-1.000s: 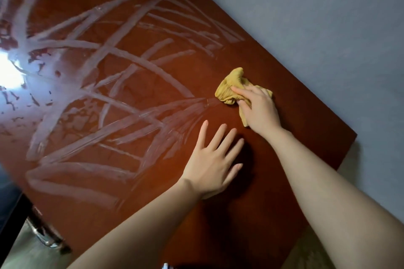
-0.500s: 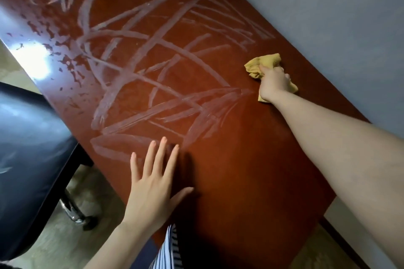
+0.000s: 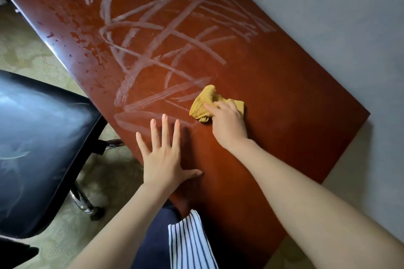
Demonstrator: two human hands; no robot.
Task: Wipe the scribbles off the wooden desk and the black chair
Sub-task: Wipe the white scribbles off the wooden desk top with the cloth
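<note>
A reddish wooden desk (image 3: 284, 116) runs along the wall, its far and middle parts covered in whitish scribbles (image 3: 153, 35). My right hand (image 3: 228, 124) grips a bunched yellow cloth (image 3: 202, 105) and presses it on the desk at the near end of the scribbles. My left hand (image 3: 164, 155) lies flat on the desk near its front edge, fingers spread. To the left stands a black chair (image 3: 39, 148) whose seat carries faint white marks.
A grey wall (image 3: 328, 17) borders the desk's far side. Beige carpet (image 3: 26, 50) lies under the chair, whose chrome legs (image 3: 80, 199) stand by the desk's front edge. A striped shirt hem (image 3: 190, 240) and dark trousers show at the bottom.
My right hand has drawn the cloth from the wall side back toward me and leftward, onto the nearest scribbles. My left hand stays flat on the desk.
</note>
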